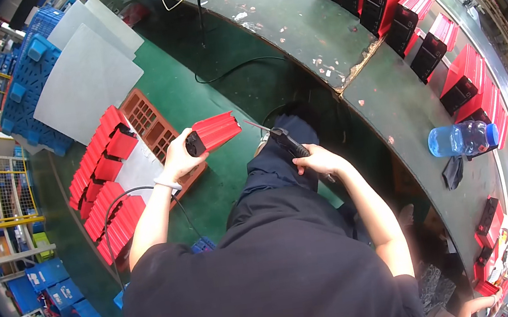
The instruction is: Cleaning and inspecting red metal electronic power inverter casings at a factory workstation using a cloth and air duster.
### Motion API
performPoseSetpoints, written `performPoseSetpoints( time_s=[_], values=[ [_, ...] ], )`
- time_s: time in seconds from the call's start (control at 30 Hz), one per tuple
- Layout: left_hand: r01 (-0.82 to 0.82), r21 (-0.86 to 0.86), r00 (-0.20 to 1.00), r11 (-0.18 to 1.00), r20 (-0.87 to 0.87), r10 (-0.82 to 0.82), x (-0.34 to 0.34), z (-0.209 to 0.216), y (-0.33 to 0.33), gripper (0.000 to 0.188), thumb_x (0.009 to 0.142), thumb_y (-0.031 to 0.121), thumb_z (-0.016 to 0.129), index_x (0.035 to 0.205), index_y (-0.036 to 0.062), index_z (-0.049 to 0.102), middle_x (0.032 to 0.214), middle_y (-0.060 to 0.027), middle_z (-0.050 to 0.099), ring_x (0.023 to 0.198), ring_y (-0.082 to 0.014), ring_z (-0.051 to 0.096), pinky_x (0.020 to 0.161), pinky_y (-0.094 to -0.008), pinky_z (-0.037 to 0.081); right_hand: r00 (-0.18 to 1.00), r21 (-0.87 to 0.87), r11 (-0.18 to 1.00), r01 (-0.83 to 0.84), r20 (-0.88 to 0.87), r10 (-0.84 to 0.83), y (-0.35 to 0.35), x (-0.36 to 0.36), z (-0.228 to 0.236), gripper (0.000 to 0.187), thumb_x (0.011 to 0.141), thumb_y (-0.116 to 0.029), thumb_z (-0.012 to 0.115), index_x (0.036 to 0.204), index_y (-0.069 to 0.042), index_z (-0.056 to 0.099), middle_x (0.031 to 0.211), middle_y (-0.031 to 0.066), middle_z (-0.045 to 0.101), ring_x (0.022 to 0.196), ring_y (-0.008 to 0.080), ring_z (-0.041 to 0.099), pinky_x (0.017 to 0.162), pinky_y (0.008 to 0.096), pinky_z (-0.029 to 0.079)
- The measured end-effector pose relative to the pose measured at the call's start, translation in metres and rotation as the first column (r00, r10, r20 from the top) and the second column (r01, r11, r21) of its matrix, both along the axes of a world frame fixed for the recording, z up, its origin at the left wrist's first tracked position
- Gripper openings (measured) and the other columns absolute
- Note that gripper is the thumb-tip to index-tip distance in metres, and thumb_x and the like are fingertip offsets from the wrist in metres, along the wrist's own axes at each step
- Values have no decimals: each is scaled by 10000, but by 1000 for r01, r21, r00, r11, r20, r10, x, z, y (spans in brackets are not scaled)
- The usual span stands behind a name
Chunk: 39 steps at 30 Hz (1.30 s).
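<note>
Right now, our left hand point(180, 158) grips the black end of a red ribbed housing point(218, 131) — its other end faces our right hand point(323, 161), which is curled closed around a black-handled tool point(290, 143). The tool's thin shaft point(257, 126) points toward the housing, near that end. Some left fingers are hidden, the housing's inside too — and we cannot make out the tool's exact kind.

A shadowed green floor point(244, 87) lay beside a long dark-green worktop point(294, 17); a yellow-railed white wire-mesh rack point(5, 223) stood leftward.
</note>
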State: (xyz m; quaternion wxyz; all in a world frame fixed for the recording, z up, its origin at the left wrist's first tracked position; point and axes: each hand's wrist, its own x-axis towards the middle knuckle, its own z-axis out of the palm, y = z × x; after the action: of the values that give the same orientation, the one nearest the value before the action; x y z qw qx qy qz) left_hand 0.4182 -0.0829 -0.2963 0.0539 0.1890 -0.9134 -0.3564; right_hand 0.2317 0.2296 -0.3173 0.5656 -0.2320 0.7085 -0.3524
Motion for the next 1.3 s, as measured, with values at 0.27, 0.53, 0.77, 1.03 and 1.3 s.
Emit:
performPoseSetpoints(
  time_s=[0.27, 0.53, 0.77, 1.03, 1.3],
  values=[
    [20, 41, 1000, 999, 14, -20, -1, -4, -1, 577, 607, 197, 783, 1102, 34, 534, 964, -155, 650, 919, -255, 651, 823, -333, 491, 999, -85, 996, 16, 34, -14, -9, 11, 1, 181, 836, -230, 592, 850, -57, 542, 677, -1, 624, 619, 89, 540, 591, 255, 420],
    [-114, 146, 991, 983, -59, 123, -3, -36, -17, 578, 614, 206, 814, 1089, 21, 541, 1010, -101, 647, 951, -188, 614, 870, -325, 469, 991, -22, 992, -124, -44, 123, 10, 25, 23, 193, 830, -220, 591, 896, -44, 548, 719, 32, 611, 727, 137, 570, 698, 294, 448],
    [-416, 887, 653, -199, 444, 613, -12, -51, -44, 400, 790, 223, 689, 1139, 77, 557, 1144, -98, 617, 1027, -294, 594, 923, -460, 467, 852, 59, 944, -324, -415, 319, 17, 31, 17, 352, 816, -304, 573, 1070, -62, 548, 941, 179, 650, 931, 343, 619, 810, 418, 480],
    [-425, 837, 529, -344, 538, 657, -12, -46, -42, 396, 794, 248, 689, 1124, 72, 561, 1132, -100, 621, 1032, -301, 590, 922, -496, 462, 852, -34, 954, -298, -460, 250, -1, 33, 11, 294, 819, -280, 564, 1015, -62, 545, 840, 178, 649, 865, 353, 628, 841, 428, 442],
    [-406, 843, 561, -353, 534, 632, -11, -50, -34, 399, 784, 272, 699, 1104, 76, 565, 1093, -88, 631, 956, -290, 607, 875, -473, 490, 843, -25, 984, -175, -520, 137, -6, 40, 16, 267, 821, -263, 560, 1007, -72, 540, 857, 167, 654, 867, 340, 628, 813, 423, 459]
  ],
)
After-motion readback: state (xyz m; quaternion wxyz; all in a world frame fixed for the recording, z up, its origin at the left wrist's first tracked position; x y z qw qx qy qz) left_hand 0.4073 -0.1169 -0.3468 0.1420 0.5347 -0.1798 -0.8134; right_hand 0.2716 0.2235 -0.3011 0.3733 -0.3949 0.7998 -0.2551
